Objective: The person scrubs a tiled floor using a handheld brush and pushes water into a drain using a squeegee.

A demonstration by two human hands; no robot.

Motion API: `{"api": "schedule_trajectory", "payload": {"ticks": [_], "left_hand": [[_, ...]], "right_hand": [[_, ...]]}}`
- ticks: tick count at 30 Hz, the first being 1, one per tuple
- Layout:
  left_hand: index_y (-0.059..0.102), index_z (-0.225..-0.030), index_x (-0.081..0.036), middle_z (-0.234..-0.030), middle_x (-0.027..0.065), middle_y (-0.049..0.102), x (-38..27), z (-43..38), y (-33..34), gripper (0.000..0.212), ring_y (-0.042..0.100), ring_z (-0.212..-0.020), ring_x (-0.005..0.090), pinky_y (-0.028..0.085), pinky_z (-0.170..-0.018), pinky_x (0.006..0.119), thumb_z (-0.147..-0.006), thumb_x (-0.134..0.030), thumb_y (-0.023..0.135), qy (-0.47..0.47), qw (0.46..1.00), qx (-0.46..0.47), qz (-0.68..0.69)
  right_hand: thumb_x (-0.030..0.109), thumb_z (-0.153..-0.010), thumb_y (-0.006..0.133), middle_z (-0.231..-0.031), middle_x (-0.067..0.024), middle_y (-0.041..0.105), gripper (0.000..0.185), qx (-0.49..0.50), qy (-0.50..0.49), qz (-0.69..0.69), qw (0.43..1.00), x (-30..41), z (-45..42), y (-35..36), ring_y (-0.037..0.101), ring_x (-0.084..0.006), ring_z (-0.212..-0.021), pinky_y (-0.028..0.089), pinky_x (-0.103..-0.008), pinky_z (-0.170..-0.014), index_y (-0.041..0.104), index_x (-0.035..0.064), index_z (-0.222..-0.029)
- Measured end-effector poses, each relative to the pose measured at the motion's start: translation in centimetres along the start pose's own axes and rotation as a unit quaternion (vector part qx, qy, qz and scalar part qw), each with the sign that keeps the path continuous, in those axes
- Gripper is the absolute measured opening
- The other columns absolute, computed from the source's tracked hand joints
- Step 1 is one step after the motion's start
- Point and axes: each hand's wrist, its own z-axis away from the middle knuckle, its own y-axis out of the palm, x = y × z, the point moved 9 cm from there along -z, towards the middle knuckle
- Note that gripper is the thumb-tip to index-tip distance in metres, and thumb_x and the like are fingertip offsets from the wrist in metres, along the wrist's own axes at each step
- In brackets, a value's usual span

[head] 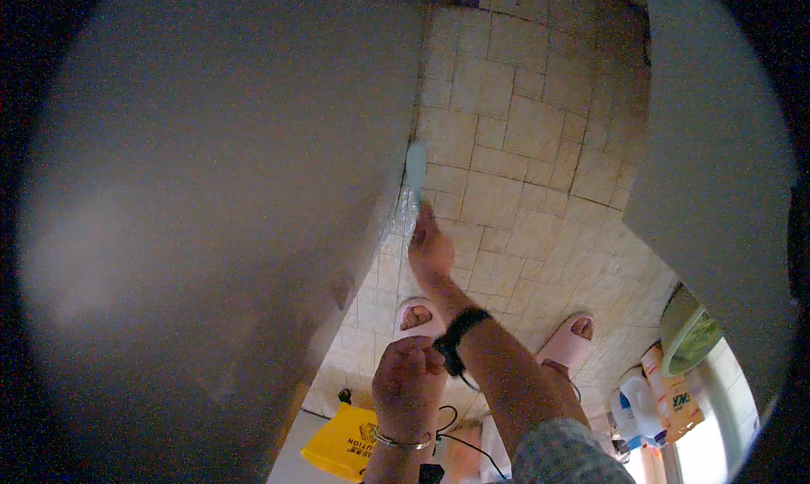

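My right hand (432,246) grips the thin end of a pale blue, flat-headed tool (416,166). Blur hides what kind of tool it is. Its head lies low along the seam where the tiled floor (487,186) meets a large grey surface on the left. Wet-looking glare shows on the tiles beside the tool. My left hand (410,373) is curled into a loose fist, close to the black fuzzy band (465,335) on my right wrist. Whether its fingers hold or touch anything is hidden. A bracelet (402,445) circles the left wrist.
A broad blurred grey panel (209,167) fills the left side, and another pale panel (709,142) stands at right. Pink slippers (563,345) are on my feet. A green basin (686,341), a white jug (639,402) and an orange package (683,408) stand lower right; a yellow caution sign (345,443) lower left.
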Motion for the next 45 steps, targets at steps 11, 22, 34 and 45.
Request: {"api": "schedule_trajectory", "payload": {"ticks": [11, 22, 34, 45], "left_hand": [[0.050, -0.085, 0.001, -0.082, 0.0073, 0.053, 1.2, 0.8, 0.5, 0.011, 0.047, -0.068, 0.0135, 0.040, -0.068, 0.031, -0.075, -0.004, 0.051, -0.113, 0.965, 0.007, 0.236], [0.049, -0.090, 0.000, -0.077, 0.0052, 0.052, -2.8, -0.3, 1.5, 0.012, 0.047, -0.065, 0.0118, 0.040, -0.062, 0.023, -0.078, -0.002, 0.046, -0.035, 0.994, 0.065, 0.081], [0.050, -0.089, -0.001, -0.072, 0.0052, 0.053, -4.9, -0.9, 1.5, 0.013, 0.048, -0.065, 0.0110, 0.041, -0.061, 0.023, -0.081, -0.010, 0.044, -0.054, 0.992, 0.056, 0.103], [0.051, -0.088, -0.001, -0.076, 0.0059, 0.054, -5.2, 2.6, 2.8, 0.014, 0.052, -0.067, 0.0126, 0.044, -0.061, 0.024, -0.080, -0.011, 0.047, -0.018, 0.999, 0.026, 0.024]], "right_hand": [[0.025, -0.082, 0.031, -0.098, -0.0180, 0.052, 0.031, -0.187, -0.294, 0.082, 0.934, 14.1, -14.0, -10.4, 0.050, -0.0315, -0.091, 0.040, -0.0385, -0.074, 0.047, 0.0079, -0.103], [0.032, -0.084, 0.029, -0.094, -0.0155, 0.054, 0.035, -0.085, -0.095, -0.025, 0.992, 6.4, -7.7, -6.7, 0.053, -0.0339, -0.079, 0.043, -0.0426, -0.067, 0.040, 0.0222, -0.116], [0.033, -0.084, 0.024, -0.084, -0.0178, 0.055, 0.037, -0.062, -0.123, 0.093, 0.986, 3.8, -5.6, -6.0, 0.054, -0.0356, -0.071, 0.043, -0.0443, -0.061, 0.034, 0.0234, -0.118], [0.021, -0.081, 0.031, -0.086, -0.0147, 0.057, 0.025, -0.110, -0.191, 0.242, 0.945, 13.1, -10.5, -16.3, 0.055, -0.0324, -0.078, 0.043, -0.0430, -0.066, 0.044, 0.0152, -0.103]]}}
